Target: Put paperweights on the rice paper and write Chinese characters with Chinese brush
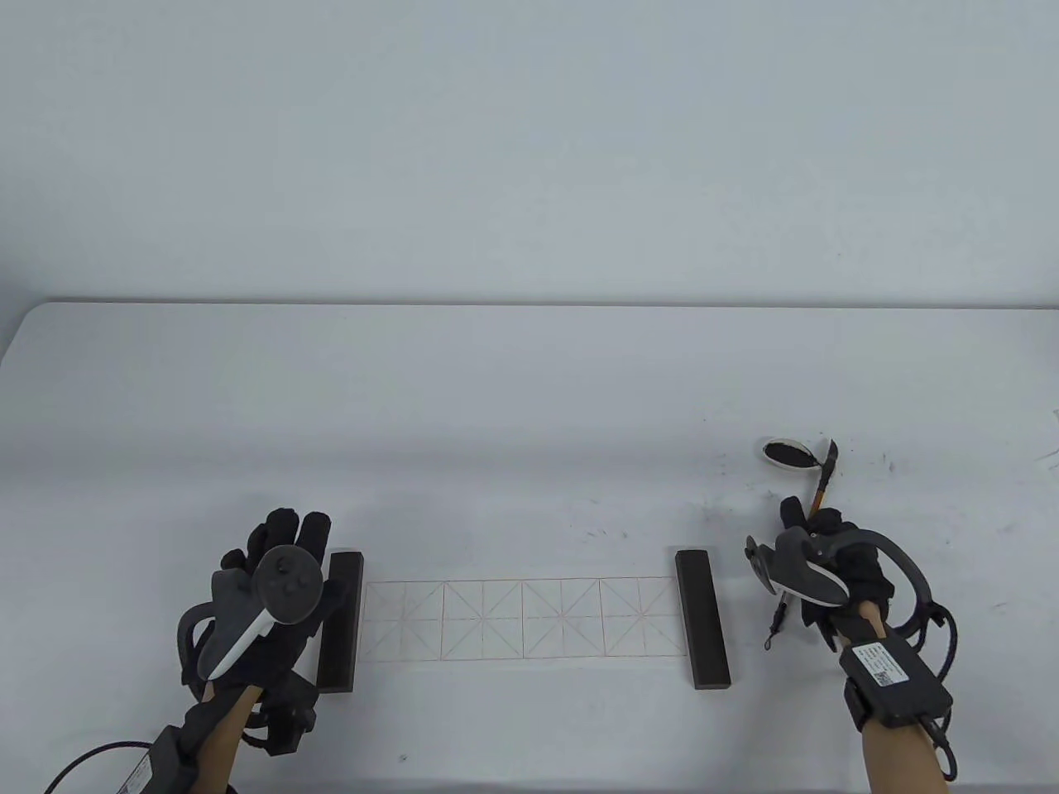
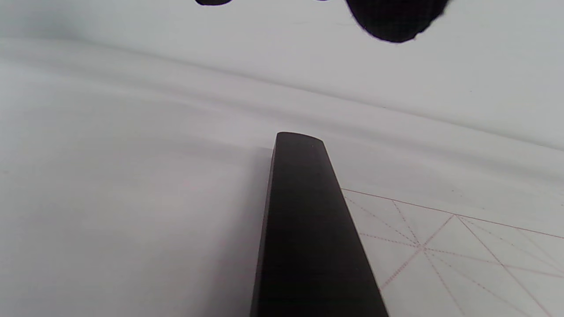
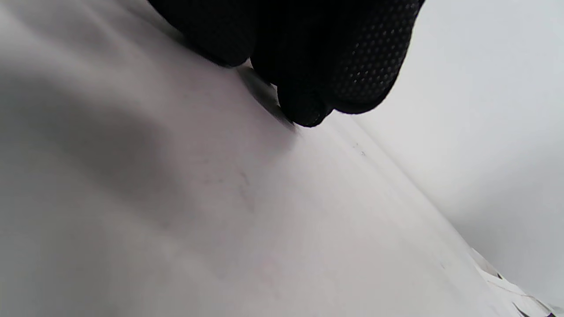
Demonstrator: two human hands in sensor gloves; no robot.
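Note:
A strip of rice paper (image 1: 525, 619) with a red grid lies near the table's front edge. A dark paperweight (image 1: 341, 620) sits on its left end and another paperweight (image 1: 702, 619) on its right end. My left hand (image 1: 294, 533) hovers just left of the left paperweight (image 2: 308, 229) with its fingers stretched out; the thumb reaches over the bar's upper part. My right hand (image 1: 807, 525) grips the brush (image 1: 821, 492), right of the paper. The brush's dark tip points away from me, beside a small ink dish (image 1: 786, 453). Its loop cord hangs below the hand.
Ink smudges (image 1: 885, 465) dot the white table (image 1: 529, 397) around the dish and right of it. Cables trail from both wrists at the bottom edge. In the right wrist view only gloved fingers (image 3: 335, 66) and bare tabletop show.

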